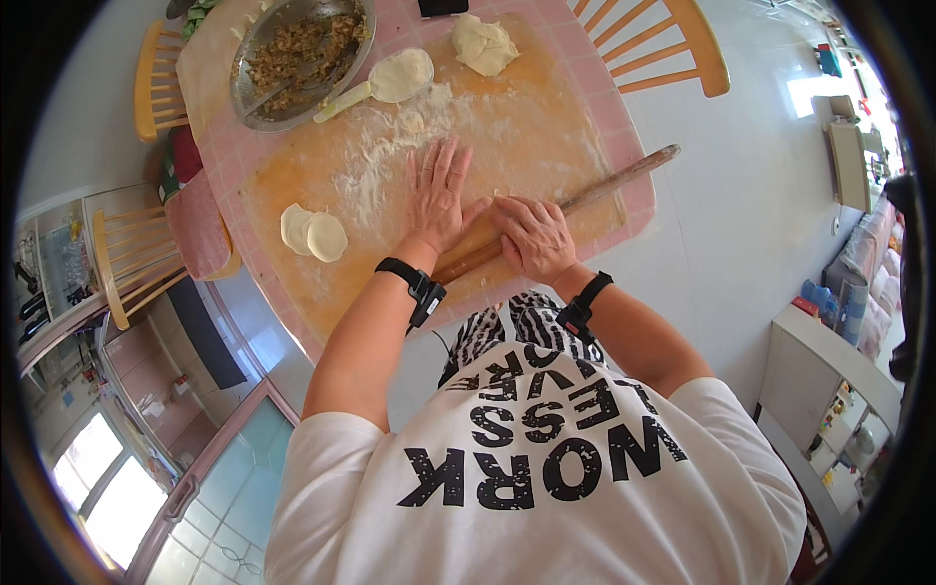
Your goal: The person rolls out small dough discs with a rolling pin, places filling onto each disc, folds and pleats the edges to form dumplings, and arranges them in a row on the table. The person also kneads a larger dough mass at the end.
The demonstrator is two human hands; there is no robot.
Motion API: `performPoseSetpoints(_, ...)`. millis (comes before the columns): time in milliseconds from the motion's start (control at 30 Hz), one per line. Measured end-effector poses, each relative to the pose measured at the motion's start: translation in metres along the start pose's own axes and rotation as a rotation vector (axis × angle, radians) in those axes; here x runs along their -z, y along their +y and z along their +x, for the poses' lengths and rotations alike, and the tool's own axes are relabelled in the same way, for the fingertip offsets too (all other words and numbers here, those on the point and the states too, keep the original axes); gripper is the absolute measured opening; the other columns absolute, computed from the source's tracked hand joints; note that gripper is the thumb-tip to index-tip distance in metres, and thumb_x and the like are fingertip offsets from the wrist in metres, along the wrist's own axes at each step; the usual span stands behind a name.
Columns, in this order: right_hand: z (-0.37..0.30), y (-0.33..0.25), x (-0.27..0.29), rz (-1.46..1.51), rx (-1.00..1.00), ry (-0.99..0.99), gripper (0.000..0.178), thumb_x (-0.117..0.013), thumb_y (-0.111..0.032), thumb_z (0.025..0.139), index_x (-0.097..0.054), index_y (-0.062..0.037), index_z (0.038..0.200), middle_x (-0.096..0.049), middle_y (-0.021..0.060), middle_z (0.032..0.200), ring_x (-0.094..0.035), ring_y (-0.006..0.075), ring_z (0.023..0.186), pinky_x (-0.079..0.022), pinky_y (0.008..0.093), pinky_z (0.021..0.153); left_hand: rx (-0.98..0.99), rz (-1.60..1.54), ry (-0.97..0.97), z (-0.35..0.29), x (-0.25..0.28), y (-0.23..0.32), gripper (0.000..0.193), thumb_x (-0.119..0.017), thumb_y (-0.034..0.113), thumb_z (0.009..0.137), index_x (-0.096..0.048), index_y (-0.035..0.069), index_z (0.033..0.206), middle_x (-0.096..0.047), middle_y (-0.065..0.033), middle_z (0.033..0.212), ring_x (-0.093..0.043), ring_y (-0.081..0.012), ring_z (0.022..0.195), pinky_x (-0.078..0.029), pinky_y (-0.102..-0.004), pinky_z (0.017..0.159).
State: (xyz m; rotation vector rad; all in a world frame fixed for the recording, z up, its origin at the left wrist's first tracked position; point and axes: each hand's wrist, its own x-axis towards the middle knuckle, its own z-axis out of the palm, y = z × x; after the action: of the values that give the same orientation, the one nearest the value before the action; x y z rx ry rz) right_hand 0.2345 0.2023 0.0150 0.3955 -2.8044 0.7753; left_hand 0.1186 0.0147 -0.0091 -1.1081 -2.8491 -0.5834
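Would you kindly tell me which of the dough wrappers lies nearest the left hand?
The rightmost dough wrapper, its full circle showing; the rest lie farther left, partly covered.

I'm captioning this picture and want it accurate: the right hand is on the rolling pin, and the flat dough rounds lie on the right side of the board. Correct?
Not quite: the head view shows the flat dough rounds on the left side of the board. The right hand is indeed on the rolling pin.
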Motion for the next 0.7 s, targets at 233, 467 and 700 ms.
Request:
performPoseSetpoints(233, 0.002, 0.000, 0.001, -0.001, 0.015, -0.003, 0.033, -0.067, -0.016, 0.081, -0.065, -0.0102, 0.113, -0.059, 0.0056, 0.130, -0.056, 0.0245, 0.121, -0.045, 0.0403, 0.096, 0.008, -0.277, 0.077, 0.011, 0.007, -0.012, 0.067, -0.059, 0.051, 0.095, -0.045, 0.012, 0.147, -0.040, -0.0141, 0.153, -0.035, -0.0358, 0.143, -0.021, -0.0527, 0.120)
performPoseSetpoints(467, -0.005, 0.000, -0.005, 0.037, 0.010, 0.072, 0.027, -0.066, -0.012, 0.078, -0.064, -0.0131, 0.105, -0.061, 0.0047, 0.118, -0.059, 0.0247, 0.109, -0.046, 0.0389, 0.090, 0.741, -0.810, 0.037, -0.029, 0.062, -0.038, 0.036, -0.079, 0.030, 0.084, -0.069, 0.007, 0.110, -0.068, -0.0115, 0.112, -0.065, -0.0244, 0.103, -0.050, -0.0357, 0.094)
performPoseSetpoints(700, -0.012, 0.024, -0.004, 0.081, -0.067, 0.016, 0.019, -0.066, -0.010, 0.079, -0.062, -0.0125, 0.097, -0.060, 0.0057, 0.105, -0.058, 0.0269, 0.097, -0.046, 0.0392, 0.086, 0.597, -0.276, -0.204, -0.049, 0.054, -0.009, 0.030, -0.087, 0.017, 0.076, -0.065, 0.003, 0.093, -0.067, -0.0029, 0.085, -0.063, -0.0113, 0.078, -0.053, -0.0295, 0.072)
